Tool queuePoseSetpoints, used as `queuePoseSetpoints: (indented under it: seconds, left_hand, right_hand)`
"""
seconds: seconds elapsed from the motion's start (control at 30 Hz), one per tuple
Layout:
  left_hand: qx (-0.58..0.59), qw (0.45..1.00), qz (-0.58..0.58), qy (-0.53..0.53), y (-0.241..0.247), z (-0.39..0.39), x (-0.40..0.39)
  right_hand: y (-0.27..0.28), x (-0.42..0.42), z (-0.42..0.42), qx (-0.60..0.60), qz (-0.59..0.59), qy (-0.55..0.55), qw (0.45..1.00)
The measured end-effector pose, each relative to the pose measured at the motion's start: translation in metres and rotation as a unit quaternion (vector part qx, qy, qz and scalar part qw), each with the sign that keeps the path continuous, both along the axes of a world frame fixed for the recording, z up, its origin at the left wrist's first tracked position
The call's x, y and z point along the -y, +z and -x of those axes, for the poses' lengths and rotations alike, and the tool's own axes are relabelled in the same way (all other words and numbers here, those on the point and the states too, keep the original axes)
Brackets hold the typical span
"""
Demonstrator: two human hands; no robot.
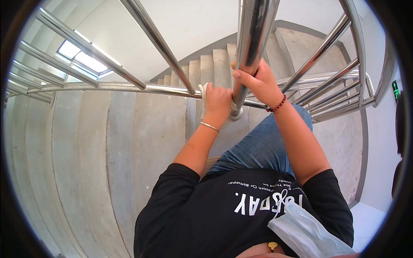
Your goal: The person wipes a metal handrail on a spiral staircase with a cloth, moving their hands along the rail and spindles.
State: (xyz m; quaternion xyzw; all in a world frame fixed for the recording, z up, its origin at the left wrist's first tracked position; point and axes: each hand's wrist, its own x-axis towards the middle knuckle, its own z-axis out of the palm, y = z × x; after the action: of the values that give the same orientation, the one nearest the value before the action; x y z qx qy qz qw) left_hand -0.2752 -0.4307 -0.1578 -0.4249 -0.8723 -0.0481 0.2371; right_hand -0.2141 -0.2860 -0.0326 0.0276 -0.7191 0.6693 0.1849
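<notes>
A thick polished steel post (253, 35) of the stair railing rises before me. My right hand (258, 79) wraps around this post, its thumb across the near side, with a dark red bead bracelet at the wrist. Lower and to the left, my left hand (217, 101), a silver bangle at its wrist, grips a whitish cloth (203, 96) against the lower horizontal rail (171, 91), close beside the post. Part of the cloth shows between the hand and the post; the rest is hidden under the fingers.
Slanting steel balusters (161, 45) stand on both sides. Concrete steps (93, 135) descend or rise at the left; which, I cannot tell. Beyond the railing is another stair flight (206, 67). A window (85, 59) is at upper left, and a face mask (306, 229) hangs at my chest.
</notes>
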Motion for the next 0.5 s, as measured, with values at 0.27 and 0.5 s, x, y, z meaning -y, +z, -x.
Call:
queuePoseSetpoints:
  seconds: [0.27,0.5]
  left_hand:
    - [0.008,0.999,-0.03,-0.012,-0.0055,0.0023,-0.0004]
    - [0.004,0.998,-0.054,-0.028,-0.0058,0.0038,0.0005]
  right_hand:
    - [0.0051,0.0025,-0.0022,-0.005,-0.001,0.006,1.0]
    - [0.0026,0.0006,-0.0015,0.006,-0.026,-0.001,1.0]
